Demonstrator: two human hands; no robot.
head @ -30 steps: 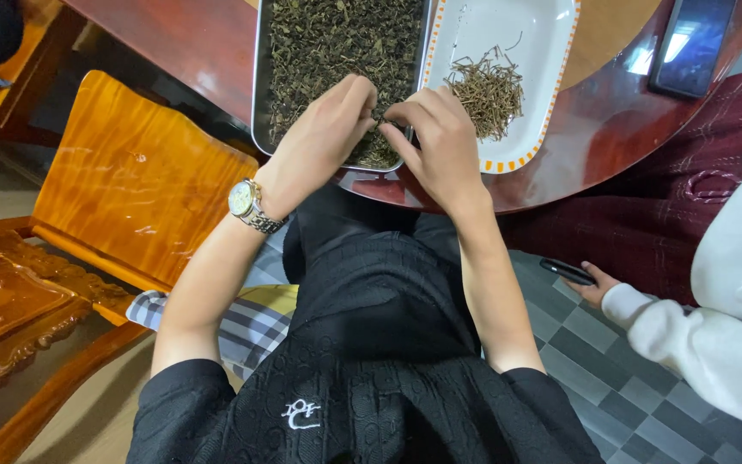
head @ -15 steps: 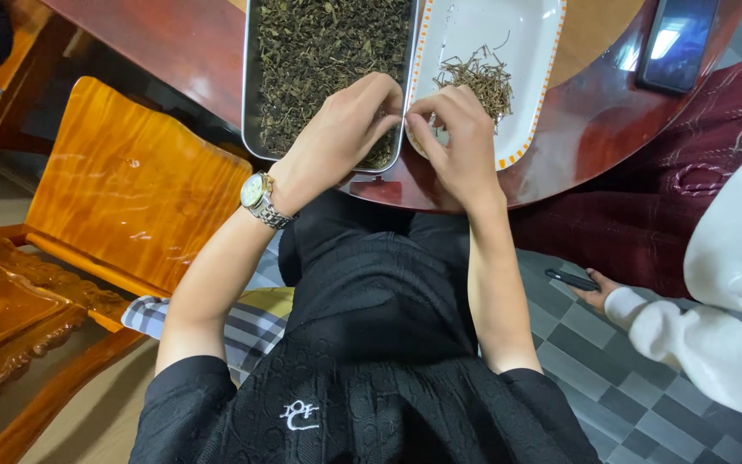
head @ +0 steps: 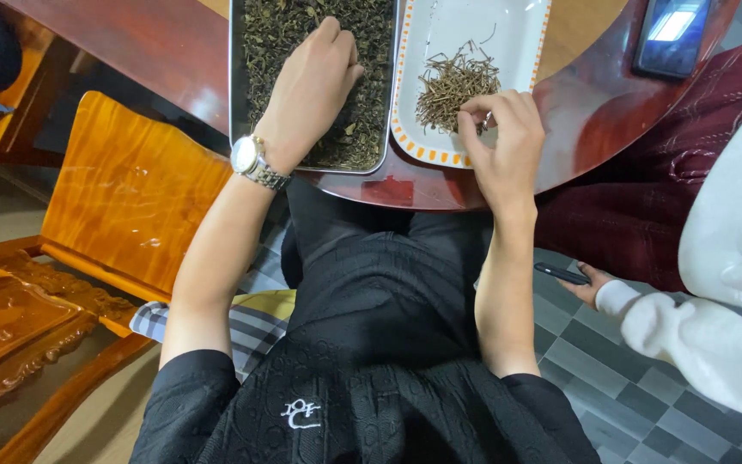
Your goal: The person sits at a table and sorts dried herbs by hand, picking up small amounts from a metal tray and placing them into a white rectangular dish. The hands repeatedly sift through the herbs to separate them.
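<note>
Evidently we are sorting dried tea at the near edge of the round red table [head: 216, 51], and the head view is the only one we have. Our left hand [head: 311, 86] lies palm down on the dark loose leaves in the metal tray [head: 238, 103], fingers spread and slack, gripping nothing we can see; a silver wristwatch [head: 255, 161] sits on that wrist. Our right hand [head: 500, 142] hovers over the near right corner of the white plate with the orange-dashed rim [head: 405, 129], thumb and forefinger pinched together. Whether a stem sits between them we cannot tell, since the fingertips hide it. The pile of pale brown stems [head: 457, 82] lies in the middle of that plate, just beyond the pinch.

We judge the step in hand to be the drop-off: a picked stem being carried to the plate. The next move seems to call for opening the pinch over the pile, then returning to the tray, where the left hand keeps the leaves spread.

Further right, a phone [head: 672, 34] rests near the table's far right edge, and another person's hand [head: 594, 283] holds a second phone below the table.
</note>
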